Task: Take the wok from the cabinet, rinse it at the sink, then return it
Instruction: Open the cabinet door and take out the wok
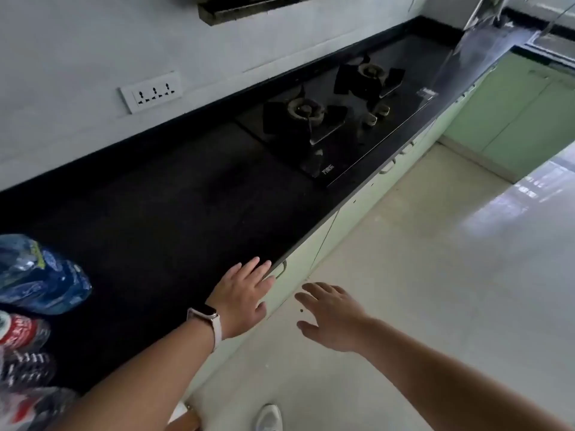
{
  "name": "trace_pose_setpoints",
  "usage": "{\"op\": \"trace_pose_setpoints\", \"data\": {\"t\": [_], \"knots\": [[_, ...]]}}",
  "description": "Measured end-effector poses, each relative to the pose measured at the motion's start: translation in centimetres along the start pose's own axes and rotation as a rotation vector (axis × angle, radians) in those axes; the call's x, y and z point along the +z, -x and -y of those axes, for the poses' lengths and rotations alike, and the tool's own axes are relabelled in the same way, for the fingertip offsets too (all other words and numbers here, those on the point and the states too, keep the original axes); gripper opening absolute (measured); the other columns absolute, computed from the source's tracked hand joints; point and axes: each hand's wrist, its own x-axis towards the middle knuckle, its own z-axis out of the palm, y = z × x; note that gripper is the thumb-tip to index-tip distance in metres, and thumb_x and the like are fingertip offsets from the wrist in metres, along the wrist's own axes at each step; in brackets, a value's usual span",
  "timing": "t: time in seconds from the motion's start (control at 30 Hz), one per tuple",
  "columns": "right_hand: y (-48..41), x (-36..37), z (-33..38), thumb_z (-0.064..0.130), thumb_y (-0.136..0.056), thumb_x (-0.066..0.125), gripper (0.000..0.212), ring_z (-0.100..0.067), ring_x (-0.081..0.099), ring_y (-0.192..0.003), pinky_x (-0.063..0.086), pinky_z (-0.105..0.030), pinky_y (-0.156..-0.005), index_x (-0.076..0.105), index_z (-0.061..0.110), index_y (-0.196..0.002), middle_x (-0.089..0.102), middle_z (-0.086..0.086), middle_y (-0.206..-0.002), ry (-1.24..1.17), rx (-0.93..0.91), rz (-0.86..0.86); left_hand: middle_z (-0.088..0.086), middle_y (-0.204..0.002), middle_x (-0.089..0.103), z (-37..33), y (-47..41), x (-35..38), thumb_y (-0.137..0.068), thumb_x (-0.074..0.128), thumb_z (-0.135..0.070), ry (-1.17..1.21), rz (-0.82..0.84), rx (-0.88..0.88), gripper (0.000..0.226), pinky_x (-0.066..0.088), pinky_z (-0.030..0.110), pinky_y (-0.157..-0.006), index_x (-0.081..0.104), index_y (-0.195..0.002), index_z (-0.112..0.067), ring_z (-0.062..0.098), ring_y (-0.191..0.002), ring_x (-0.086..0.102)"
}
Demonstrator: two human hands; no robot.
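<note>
Both bare forearms reach forward and down toward the front of the lower cabinets. The left hand [242, 298] is palm down with its fingers [259, 269] spread and released, holding nothing; the fingertips lie over the front edge of the black desk [161, 219], just beside a pale metal door handle [281, 269]. Whether they touch the handle cannot be told from this angle. A light pink smartwatch [205, 321] with a smooth band wraps the left wrist. The right hand [334, 317] hovers lower, over the floor and in front of the pale green cabinet doors [314, 244], palm down, fingers loosely fanned and slack, grasping nothing.

The wok is not in view; the cabinet doors along the run all appear closed.

The desk top is dark, matte and long, running under a grey wall. Set into it is a glossy black glass gas hob [342, 126] with two round burners and angular black pan supports. A white triple socket plate [151, 91] sits on the wall. At the left edge lie crinkled plastic bags, one blue bag [40, 275] shiny and translucent. The floor [435, 275] is pale, smooth and reflective
</note>
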Motion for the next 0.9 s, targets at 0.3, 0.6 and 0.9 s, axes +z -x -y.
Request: {"op": "trace_pose_setpoints", "data": {"t": [0.3,0.6,0.9], "knots": [[-6.7,4.8,-2.7,0.058,-0.096,0.039,0.064,-0.027,0.03,-0.146,0.028,-0.043,-0.117,0.037,0.021,-0.149,0.035,-0.006,-0.157,0.128,-0.132,-0.081,-0.001,-0.167,0.004,1.2,-3.0,4.3,-0.094,0.04,-0.038,-0.067,0.085,0.009,0.068,0.011,0.045,-0.122,0.013,-0.157,-0.031,0.022,-0.152,0.001],[-11.9,9.9,-3.7,0.051,-0.096,0.045,0.063,-0.028,0.031,-0.145,0.025,-0.043,-0.118,0.04,0.018,-0.149,0.037,-0.007,-0.156,0.177,-0.33,-0.32,-0.006,-0.166,0.0,1.0,-2.2,6.5,-0.092,0.043,-0.043,-0.104,-0.064,0.012,0.071,0.007,0.042,-0.122,0.016,-0.156,-0.031,0.016,-0.152,-0.002],[-15.6,14.2,-4.7,0.046,-0.09,0.055,0.059,-0.029,0.048,-0.127,0.028,-0.046,-0.116,0.048,0.014,-0.14,0.058,-0.004,-0.13,0.254,-0.427,-0.684,-0.013,-0.163,0.0,1.2,-2.4,7.7,-0.09,0.049,-0.046,-0.241,-0.232,-0.019,0.078,0.005,0.026,-0.118,0.012,-0.157,-0.029,0.007,-0.15,0.005]]}}
